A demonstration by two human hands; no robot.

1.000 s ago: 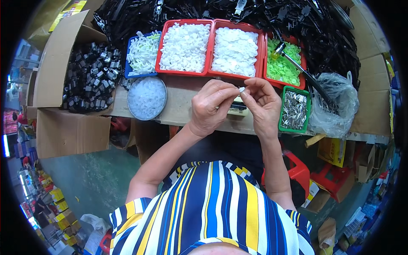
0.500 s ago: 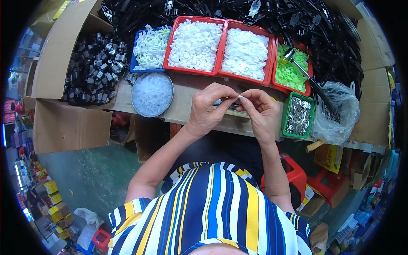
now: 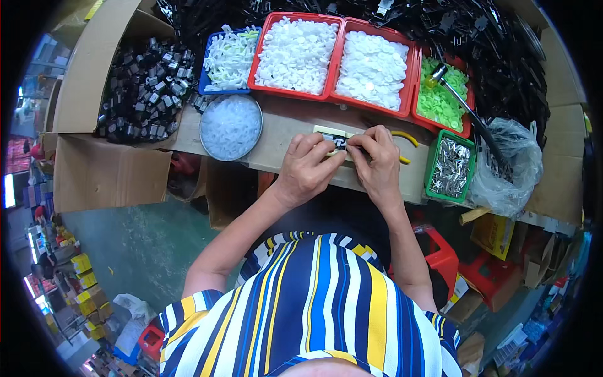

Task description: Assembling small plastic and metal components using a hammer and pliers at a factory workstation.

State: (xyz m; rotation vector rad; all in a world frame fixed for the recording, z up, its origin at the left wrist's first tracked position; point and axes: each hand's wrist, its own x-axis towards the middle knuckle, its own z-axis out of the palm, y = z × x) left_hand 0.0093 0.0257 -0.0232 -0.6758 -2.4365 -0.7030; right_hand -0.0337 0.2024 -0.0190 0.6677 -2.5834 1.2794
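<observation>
In front of me on the workbench is a small black and silver part (image 3: 340, 143) with a white piece in it, seated in a cream-coloured block (image 3: 324, 131). The fingertips of my left hand (image 3: 308, 168) press together at the left side of this part. My right hand (image 3: 378, 164) pinches at its right side, thumb against the fingers; what lies between them is too small to make out. Yellow handles of a hand tool (image 3: 406, 137), perhaps pliers, stick out to the right of the block, partly behind my right hand.
Red bins (image 3: 331, 93) of white pieces stand behind my hands, beside a red bin of green caps (image 3: 441, 94) with a hammer (image 3: 453, 95) across it. A round dish (image 3: 204, 133) and a box of black housings (image 3: 151, 91) are left; a green tray (image 3: 433, 182) and plastic bag (image 3: 512, 169) are right.
Both hands have come down from pinching a tiny white piece in the air to the part in the cream block. The view has shifted slightly, and the yellow handles now show.
</observation>
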